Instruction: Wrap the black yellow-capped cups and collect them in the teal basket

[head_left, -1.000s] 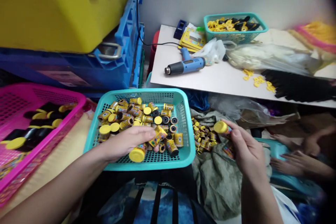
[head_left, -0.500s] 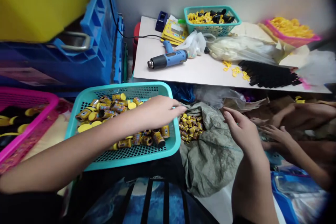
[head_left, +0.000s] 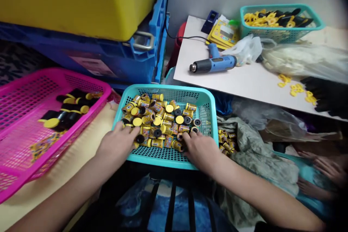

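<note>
Small labelled cylindrical canisters (head_left: pixel 160 123) with yellow and black caps, dozens of them, lie heaped in a teal plastic mesh basket (head_left: pixel 168 90) as we reach in from the near side. Our left hand (head_left: pixel 115 145) and right hand (head_left: pixel 199 148) sit low on the pile, the fingers (head_left: pixel 126 131) spread apart and curled over the canisters, clamped on no single one that we can tell. A hard press on the near rim could tip the basket, we judge, and round canisters would roll — over the right rim they would join a small heap of gold canisters (head_left: pixel 225 141) on a crumpled grey-green cloth (head_left: pixel 261 163). Bare mesh leaves room at the basket's right end. To the left, a magenta mesh basket (head_left: pixel 62 71) holds black-and-yellow parts (head_left: pixel 69 110); beyond, a white table (head_left: pixel 217 83) carries a blue heat gun (head_left: pixel 213 64) — and a co-worker's hands (head_left: pixel 326 168) show at far right.
</note>
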